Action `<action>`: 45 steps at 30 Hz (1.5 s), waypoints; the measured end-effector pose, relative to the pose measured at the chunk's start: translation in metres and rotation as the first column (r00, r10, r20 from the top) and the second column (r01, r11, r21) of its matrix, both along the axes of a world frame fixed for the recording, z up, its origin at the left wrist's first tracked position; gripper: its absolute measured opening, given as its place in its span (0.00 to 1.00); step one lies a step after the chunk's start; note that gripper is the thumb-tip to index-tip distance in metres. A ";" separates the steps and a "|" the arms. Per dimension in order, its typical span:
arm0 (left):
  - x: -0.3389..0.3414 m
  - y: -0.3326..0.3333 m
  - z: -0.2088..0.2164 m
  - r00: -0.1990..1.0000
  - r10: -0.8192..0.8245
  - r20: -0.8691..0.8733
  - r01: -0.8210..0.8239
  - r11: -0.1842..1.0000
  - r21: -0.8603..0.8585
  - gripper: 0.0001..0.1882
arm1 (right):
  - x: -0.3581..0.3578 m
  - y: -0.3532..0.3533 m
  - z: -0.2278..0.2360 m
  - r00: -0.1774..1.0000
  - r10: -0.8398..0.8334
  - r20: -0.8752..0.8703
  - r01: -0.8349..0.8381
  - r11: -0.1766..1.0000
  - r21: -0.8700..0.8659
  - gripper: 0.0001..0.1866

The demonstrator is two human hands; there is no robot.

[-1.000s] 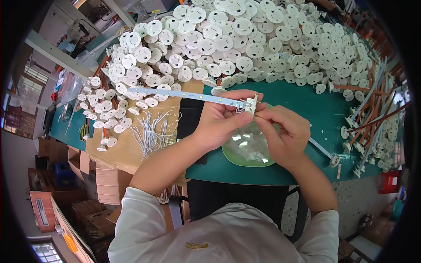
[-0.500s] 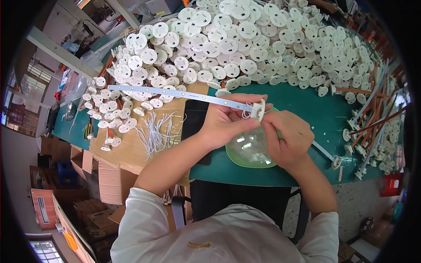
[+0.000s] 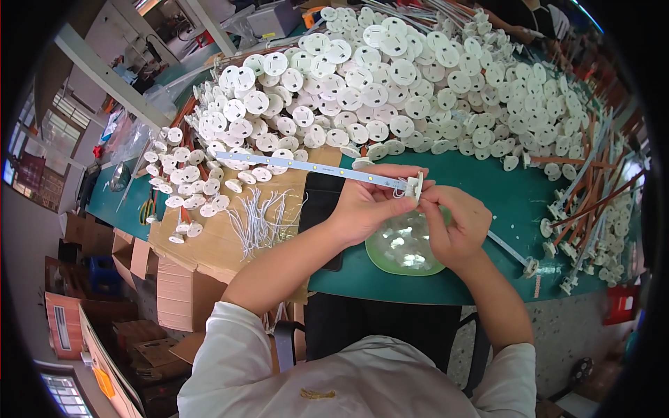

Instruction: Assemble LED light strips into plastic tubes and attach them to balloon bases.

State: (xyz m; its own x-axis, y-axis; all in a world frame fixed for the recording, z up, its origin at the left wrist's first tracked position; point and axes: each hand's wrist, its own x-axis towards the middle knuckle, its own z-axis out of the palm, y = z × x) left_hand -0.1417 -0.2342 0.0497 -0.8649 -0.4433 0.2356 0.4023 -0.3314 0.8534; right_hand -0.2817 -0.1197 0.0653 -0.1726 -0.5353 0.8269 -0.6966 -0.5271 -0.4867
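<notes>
My left hand [image 3: 369, 202] grips the right end of a long thin white light strip [image 3: 306, 166] that reaches out to the left above the table. At that end sits a small white end cap [image 3: 414, 186], and the fingertips of my right hand [image 3: 456, 223] pinch it. Both hands hover over a pale green bowl [image 3: 390, 261] that holds small clear parts, on the green table [image 3: 488, 188].
A huge heap of round white caps [image 3: 390, 83] covers the far table. Loose white wires [image 3: 258, 219] lie on cardboard [image 3: 209, 247] at left. Finished strips with brown rods [image 3: 592, 202] pile at right. A dark phone-like slab [image 3: 320, 202] lies under my left forearm. Cardboard boxes [image 3: 174, 292] stand below left.
Both hands and the strip have shifted a little to the right and slightly lower. My right fingers have kept working at the end cap on the strip's tip.
</notes>
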 end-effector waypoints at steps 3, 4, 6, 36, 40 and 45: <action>0.003 0.001 -0.002 0.999 0.039 -0.030 -0.040 0.998 -0.039 0.24 | 0.008 -0.003 0.006 0.997 -0.043 -0.060 0.044 0.999 0.007 0.06; 0.009 0.000 0.006 0.996 0.084 -0.003 -0.084 0.994 -0.072 0.24 | 0.016 -0.005 0.009 0.996 -0.063 -0.059 0.064 0.998 0.010 0.06; 0.009 0.000 0.008 0.995 0.102 -0.001 -0.101 0.989 -0.111 0.24 | 0.022 -0.003 0.006 0.994 -0.103 -0.034 0.103 0.995 0.012 0.05; 0.254 -0.262 0.107 0.253 0.909 0.330 -0.510 0.416 -0.753 0.11 | -0.020 0.005 0.009 0.970 -0.210 -0.120 0.184 0.963 -0.195 0.09; 0.511 -0.400 0.071 0.188 0.907 0.377 -0.604 0.410 -0.684 0.14 | 0.001 -0.006 0.012 0.993 -0.064 -0.098 0.045 0.981 -0.188 0.09; 0.437 -0.474 -0.011 -0.079 0.885 0.460 -0.679 0.289 -0.674 0.11 | -0.019 0.007 0.000 0.975 -0.164 -0.150 0.143 0.980 -0.138 0.09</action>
